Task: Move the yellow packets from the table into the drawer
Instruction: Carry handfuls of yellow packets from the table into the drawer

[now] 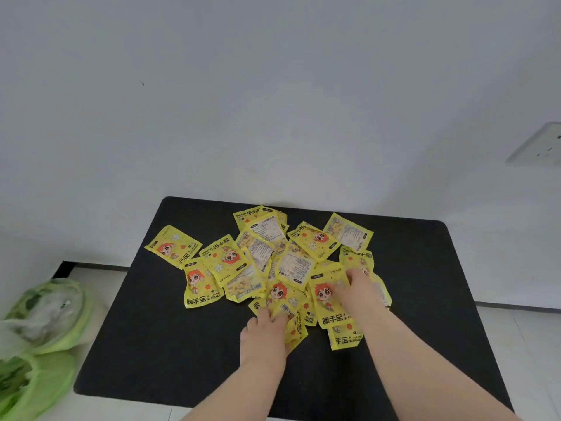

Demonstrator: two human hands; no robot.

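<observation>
Head view: one black table [151, 344] carries a loose pile of roughly fifteen yellow packets [282, 262]; overlap prevents an exact count. Two hands are present. Left hand [267, 332] grip: closed on a packet at the pile's near edge. Right hand [358, 287] grip: fingers pressed onto the packets; closure cannot be determined. Two green bags [45, 323] lie on the floor at left.

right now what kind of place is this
Probably a plain room at home or in an office: a bare white wall with a wall socket, pale floor tiles, and a small black table strewn with yellow packets.
</observation>
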